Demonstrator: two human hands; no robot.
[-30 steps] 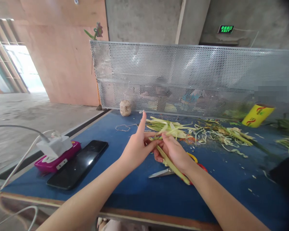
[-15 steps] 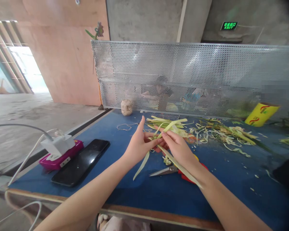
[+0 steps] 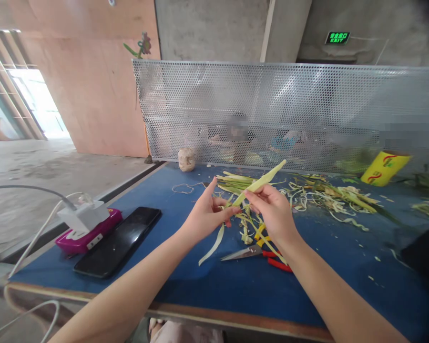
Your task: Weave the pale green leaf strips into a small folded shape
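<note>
Both my hands meet above the middle of the blue table (image 3: 186, 281). My left hand (image 3: 204, 214) pinches a bundle of pale green leaf strips (image 3: 243, 216), and one loose strip (image 3: 210, 247) hangs from it down to the table. My right hand (image 3: 273, 209) is closed on one strip (image 3: 261, 181) of that bundle and holds it slanting up to the right. Red-and-yellow-handled scissors (image 3: 257, 250) lie on the table just under my right wrist.
A heap of cut leaf scraps (image 3: 321, 197) stretches along the back of the table in front of a perforated metal screen (image 3: 289, 114). A black phone (image 3: 117, 240), a pink box with a white charger (image 3: 86, 224) and a yellow tube (image 3: 386, 169) also lie here.
My right hand has lifted one strip up and to the right, away from the bundle. The scissors' handles, earlier covered by my right hand, now show.
</note>
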